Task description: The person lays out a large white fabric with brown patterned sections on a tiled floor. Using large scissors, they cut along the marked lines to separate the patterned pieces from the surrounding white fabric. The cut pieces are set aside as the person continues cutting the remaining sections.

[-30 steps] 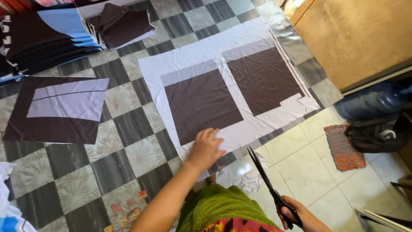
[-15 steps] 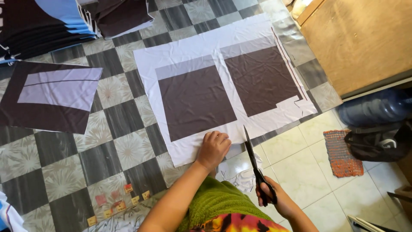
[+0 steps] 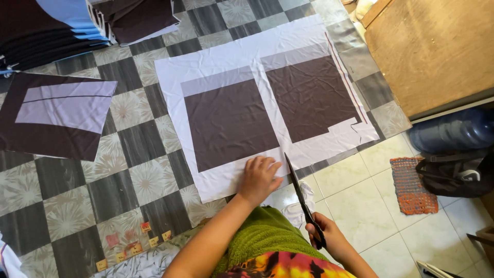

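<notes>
Scissors (image 3: 301, 198) now meet the white fabric (image 3: 226, 59) edge beside left hand (image 3: 259, 178).

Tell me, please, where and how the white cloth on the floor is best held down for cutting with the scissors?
Press a flat palm on the near edge of the white cloth, just left of the scissors, as the left hand does. The cloth lies flat with no fold to pinch, so probably a press from above suits better than a grip. The right hand holds the scissors' handles.
</notes>
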